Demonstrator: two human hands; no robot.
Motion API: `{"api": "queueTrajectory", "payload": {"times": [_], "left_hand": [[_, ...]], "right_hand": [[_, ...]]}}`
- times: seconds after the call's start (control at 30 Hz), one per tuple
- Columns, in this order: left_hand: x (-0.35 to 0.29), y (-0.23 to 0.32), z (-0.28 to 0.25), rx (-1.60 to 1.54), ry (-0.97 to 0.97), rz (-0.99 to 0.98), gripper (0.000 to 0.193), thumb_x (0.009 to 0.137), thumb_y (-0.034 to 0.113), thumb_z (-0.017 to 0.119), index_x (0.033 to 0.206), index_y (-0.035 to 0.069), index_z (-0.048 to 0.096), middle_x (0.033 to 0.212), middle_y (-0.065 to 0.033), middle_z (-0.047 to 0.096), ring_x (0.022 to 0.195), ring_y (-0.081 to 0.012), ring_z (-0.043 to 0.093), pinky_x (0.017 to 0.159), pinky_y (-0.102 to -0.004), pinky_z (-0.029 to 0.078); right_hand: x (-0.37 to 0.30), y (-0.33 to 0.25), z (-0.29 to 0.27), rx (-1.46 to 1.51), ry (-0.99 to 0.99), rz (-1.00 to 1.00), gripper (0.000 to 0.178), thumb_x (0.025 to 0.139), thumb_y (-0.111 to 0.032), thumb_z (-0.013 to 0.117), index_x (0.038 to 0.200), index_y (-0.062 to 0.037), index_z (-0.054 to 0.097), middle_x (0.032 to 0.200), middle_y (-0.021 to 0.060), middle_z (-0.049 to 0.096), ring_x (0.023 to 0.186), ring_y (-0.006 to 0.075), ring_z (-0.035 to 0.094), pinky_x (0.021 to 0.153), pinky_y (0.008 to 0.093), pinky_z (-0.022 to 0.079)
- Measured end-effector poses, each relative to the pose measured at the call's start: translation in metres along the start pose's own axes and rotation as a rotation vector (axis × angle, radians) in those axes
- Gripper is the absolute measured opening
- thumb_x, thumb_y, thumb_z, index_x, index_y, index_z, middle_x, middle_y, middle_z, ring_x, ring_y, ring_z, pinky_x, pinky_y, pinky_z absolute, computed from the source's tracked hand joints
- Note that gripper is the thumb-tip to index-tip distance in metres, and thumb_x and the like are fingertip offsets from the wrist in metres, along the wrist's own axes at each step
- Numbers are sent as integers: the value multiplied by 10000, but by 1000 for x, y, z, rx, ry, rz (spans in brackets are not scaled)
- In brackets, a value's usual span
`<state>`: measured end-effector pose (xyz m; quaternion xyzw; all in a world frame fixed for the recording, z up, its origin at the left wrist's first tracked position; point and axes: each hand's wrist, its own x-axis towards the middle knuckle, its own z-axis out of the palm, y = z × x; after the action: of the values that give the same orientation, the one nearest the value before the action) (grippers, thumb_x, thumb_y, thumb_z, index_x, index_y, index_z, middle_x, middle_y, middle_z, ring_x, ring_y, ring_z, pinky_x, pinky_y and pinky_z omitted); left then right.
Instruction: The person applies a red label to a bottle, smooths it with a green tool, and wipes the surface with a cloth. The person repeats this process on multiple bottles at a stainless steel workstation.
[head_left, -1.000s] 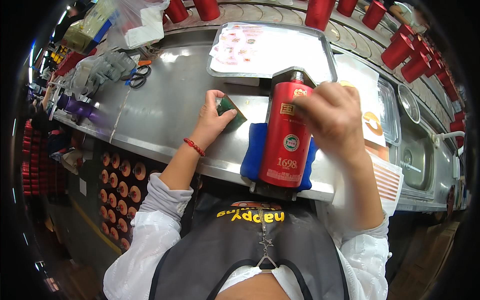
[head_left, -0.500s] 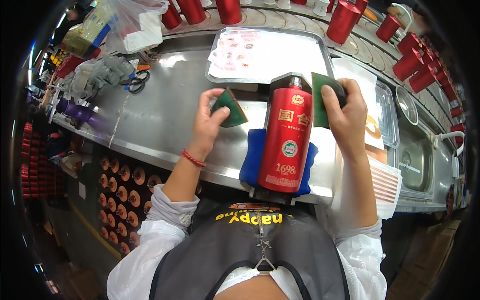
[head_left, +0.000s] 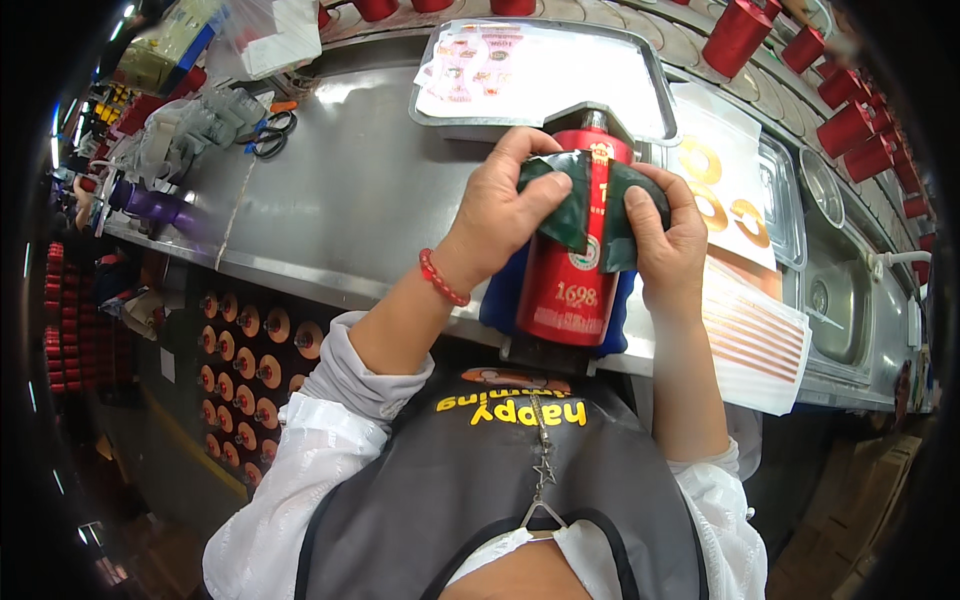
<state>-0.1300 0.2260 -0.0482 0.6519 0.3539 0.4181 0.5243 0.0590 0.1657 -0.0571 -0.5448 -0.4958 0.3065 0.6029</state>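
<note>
A red bottle [head_left: 568, 310] with gold and white markings lies on its back before me, neck pointing away, on a blue cloth [head_left: 507, 288]. My left hand [head_left: 500, 205] pinches a dark green flat scraper [head_left: 562, 215], which is pressed against the left part of the bottle's upper front. On the other side, my right hand [head_left: 672, 245] grips a second green scraper [head_left: 618, 245], laid against the bottle's right part. A narrow red strip of the front shows between the two scrapers; the rest of the upper front is hidden beneath them.
Behind the bottle sits a metal tray [head_left: 420, 108] with sticker sheets. To the right are a sheet with gold rings [head_left: 728, 175], a striped strip sheet [head_left: 765, 335] and a sink [head_left: 850, 335]. Scissors [head_left: 275, 133] lie left. Red bottles [head_left: 738, 40] stand on a curved conveyor beyond.
Both hands have come together over the bottle. The scrapers, held apart from its front half a second ago, now press on it, and the left hand has moved right.
</note>
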Motion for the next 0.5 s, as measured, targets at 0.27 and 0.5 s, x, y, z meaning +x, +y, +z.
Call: {"api": "queueTrajectory", "payload": {"times": [0.27,0.5], "left_hand": [[-56,16,12,-266,-21,32,203,968,141,636,1147,53,596,1025,-17,642,924,-67,591,825,-249,514],[-85,-2,-11,-459,63,-104,237,970,65,598,1203,31,574,1099,-73,693,969,-111,655,865,-261,538]], "right_hand": [[-62,-27,-5,129,17,75,250,976,-118,648,1199,-7,635,1020,55,669,928,108,607,830,254,499],[-89,-13,-24,114,106,169,269,985,-134,647,1219,-5,616,1030,72,671,961,133,626,858,264,514]]}}
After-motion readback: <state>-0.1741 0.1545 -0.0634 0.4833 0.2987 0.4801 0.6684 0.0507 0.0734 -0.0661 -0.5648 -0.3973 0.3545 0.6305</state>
